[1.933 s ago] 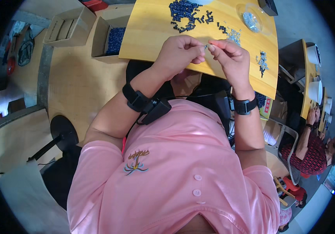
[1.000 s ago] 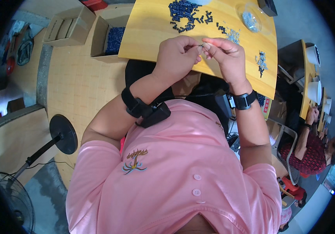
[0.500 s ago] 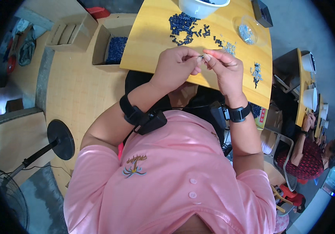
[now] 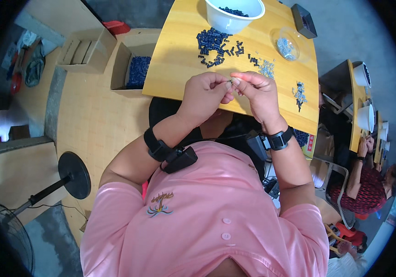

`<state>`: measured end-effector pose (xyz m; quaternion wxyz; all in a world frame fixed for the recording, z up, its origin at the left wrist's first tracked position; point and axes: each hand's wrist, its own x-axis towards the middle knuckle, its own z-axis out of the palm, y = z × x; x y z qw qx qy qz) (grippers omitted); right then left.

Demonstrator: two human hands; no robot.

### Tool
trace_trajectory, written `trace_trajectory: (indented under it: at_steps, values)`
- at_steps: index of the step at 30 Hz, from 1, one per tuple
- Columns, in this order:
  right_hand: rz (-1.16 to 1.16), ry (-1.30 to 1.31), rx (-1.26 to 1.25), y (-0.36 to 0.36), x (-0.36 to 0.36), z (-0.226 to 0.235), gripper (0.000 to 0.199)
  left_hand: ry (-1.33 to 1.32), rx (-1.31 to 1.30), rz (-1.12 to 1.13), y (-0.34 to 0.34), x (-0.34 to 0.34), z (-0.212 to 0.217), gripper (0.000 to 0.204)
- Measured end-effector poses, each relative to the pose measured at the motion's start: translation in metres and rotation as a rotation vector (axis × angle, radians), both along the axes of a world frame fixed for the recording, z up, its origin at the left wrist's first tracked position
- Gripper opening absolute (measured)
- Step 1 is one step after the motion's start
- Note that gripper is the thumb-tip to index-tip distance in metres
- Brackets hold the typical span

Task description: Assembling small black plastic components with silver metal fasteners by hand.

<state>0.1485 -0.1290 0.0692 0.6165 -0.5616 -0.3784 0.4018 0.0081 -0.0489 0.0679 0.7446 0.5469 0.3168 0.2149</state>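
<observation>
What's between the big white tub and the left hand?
In the head view, a pile of small dark pieces lies on the table between the white tub and the left hand.

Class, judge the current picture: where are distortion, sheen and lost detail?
Head view throughout: the table bows at its right edge, black fills the corners; the pink shirt shows pale sheen; the tiny piece between left hand and right hand is too small to identify.

My left hand [image 4: 202,98] and my right hand [image 4: 259,96] meet at the fingertips and pinch a tiny thing [image 4: 231,81], too small to make out. They are over the edge of the yellow table [image 4: 174,57]. Past them sit little dark pieces [image 4: 212,42], shiny bits [image 4: 267,69] and a white bowl [image 4: 230,21].
</observation>
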Motion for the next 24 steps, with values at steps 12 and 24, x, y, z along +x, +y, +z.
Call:
trace_trajectory:
  at_steps: [12,24]
  values:
    - [0.094,-0.038,-0.121,0.001,0.010,0.002,0.015,-0.022,-0.048,-0.012,-0.001,-0.001,0.003,0.014]
    - [-0.011,-0.921,0.126,-0.002,-0.013,0.015,0.035,-0.100,-0.346,-0.066,0.010,-0.006,-0.003,0.015]
